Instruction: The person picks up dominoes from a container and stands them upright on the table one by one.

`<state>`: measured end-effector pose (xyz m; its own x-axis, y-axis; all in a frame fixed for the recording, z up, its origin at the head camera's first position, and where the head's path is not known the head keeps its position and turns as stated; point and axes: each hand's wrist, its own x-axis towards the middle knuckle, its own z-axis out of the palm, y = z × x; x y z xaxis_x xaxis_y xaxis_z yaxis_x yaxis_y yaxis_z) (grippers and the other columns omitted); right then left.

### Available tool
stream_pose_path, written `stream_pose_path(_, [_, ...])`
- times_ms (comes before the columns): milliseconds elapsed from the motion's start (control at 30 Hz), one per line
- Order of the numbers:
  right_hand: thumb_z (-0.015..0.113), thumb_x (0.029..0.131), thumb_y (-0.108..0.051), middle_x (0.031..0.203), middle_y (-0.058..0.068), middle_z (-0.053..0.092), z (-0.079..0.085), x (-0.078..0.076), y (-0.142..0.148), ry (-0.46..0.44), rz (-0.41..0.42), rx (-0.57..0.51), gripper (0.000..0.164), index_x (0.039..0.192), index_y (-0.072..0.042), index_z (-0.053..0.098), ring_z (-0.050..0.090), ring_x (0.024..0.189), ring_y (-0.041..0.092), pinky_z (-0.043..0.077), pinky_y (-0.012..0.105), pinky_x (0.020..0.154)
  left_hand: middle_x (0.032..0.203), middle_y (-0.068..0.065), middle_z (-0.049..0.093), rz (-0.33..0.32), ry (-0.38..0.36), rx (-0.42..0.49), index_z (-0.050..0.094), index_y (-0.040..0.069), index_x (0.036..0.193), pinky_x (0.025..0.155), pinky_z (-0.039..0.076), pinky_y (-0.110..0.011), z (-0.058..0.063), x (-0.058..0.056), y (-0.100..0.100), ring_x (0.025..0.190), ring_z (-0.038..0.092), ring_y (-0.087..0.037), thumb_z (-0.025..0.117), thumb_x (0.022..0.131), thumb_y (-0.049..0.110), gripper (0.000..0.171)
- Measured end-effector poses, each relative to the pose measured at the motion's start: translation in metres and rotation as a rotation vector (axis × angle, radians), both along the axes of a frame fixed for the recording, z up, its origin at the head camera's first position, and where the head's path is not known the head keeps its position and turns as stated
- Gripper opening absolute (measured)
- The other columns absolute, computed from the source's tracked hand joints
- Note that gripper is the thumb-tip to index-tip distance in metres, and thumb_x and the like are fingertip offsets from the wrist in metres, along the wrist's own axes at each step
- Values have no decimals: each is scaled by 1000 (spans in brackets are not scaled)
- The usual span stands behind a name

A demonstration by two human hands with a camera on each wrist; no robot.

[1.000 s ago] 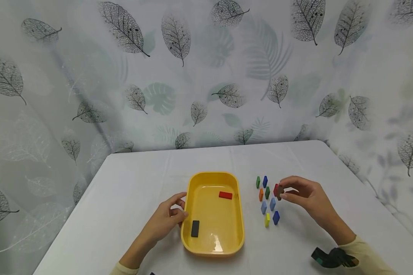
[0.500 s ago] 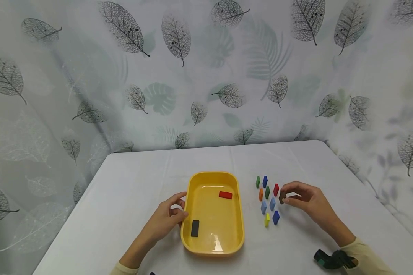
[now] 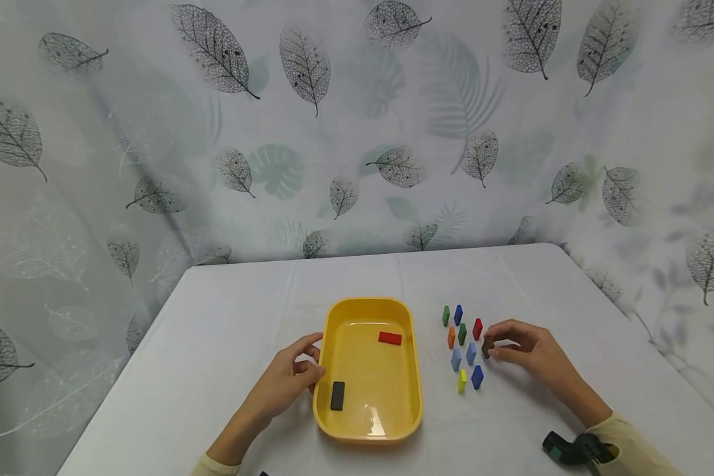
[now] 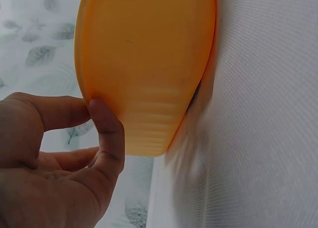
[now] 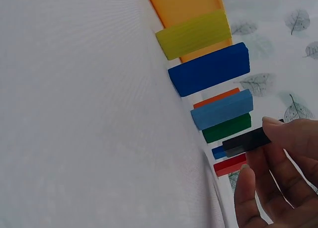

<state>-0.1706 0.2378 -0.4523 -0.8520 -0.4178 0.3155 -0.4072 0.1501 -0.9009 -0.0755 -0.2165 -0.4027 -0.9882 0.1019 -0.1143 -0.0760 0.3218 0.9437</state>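
My left hand (image 3: 285, 379) pinches the left rim of a yellow tray (image 3: 367, 436); in the left wrist view, thumb and forefinger meet at the tray's edge (image 4: 149, 54). Inside the tray lie a red block (image 3: 390, 338) and a black block (image 3: 337, 396). Between thumb and fingers, my right hand (image 3: 526, 345) holds a dark brown block (image 3: 486, 348) upright by its upper end, just right of the standing blocks. In the right wrist view this dark block (image 5: 243, 142) looks nearly black; whether its lower end touches the table cannot be told.
Several coloured blocks stand upright right of the tray: a red block (image 3: 477, 328), an orange block (image 3: 451, 337), a yellow block (image 3: 462, 381), a dark blue block (image 3: 477, 377), plus green and light blue ones. A leaf-print cloth (image 3: 357, 132) hangs behind the white table (image 3: 256, 297).
My right hand has moved the dark brown block from beside the standing red block slightly rightward and nearer to me, and lower. My left hand and the tray have stayed put.
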Motion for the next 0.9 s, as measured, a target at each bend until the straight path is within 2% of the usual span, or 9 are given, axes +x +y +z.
stream_pose_path(367, [73, 92, 7, 111, 27, 67, -11, -4, 1, 18, 31, 43, 27, 118, 9, 66, 69, 100, 19, 56, 26, 88, 117, -12, 52, -11, 9, 13, 48, 3, 151, 67, 55, -29, 0, 0, -1, 78, 60, -23, 69, 95, 4, 60])
stream_pose_path(900, [73, 89, 11, 112, 24, 67, -14, -7, 0, 63, 33, 62, 29, 117, 7, 65, 68, 102, 16, 56, 25, 87, 117, -12, 52, -3, 2, 10, 49, 3, 151, 67, 54, -29, -1, -1, -2, 77, 59, -23, 70, 95, 4, 60])
